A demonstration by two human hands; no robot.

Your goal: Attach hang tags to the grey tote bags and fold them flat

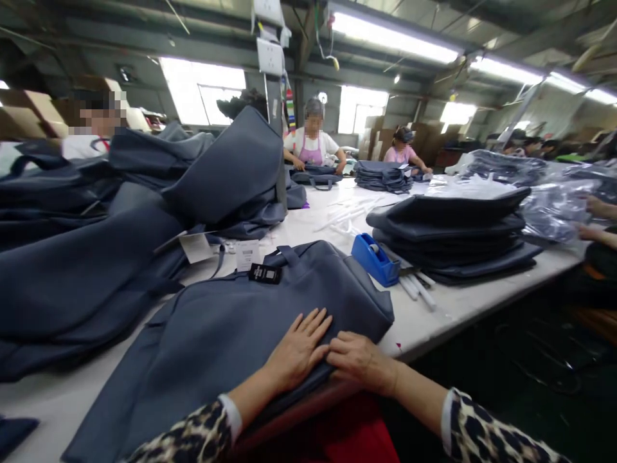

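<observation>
A dark blue-grey bag (216, 334) lies flat on the white table in front of me, its short handle and tags toward the far side. My left hand (299, 350) rests palm down on the bag, fingers stretched out. Beside it, my right hand (360, 361) has its fingers curled together at the bag's near edge, closed on the fabric there. A black tag (265, 273) lies on the bag's upper edge, and a white tag (247, 255) stands just behind it.
A large heap of similar bags (72, 270) covers the left side. A blue tape dispenser (376, 259) stands beyond the bag, near white rods (418, 290) and a stack of folded bags (450, 235). Co-workers (312, 145) are across the table; another person's hands (598, 222) are at far right.
</observation>
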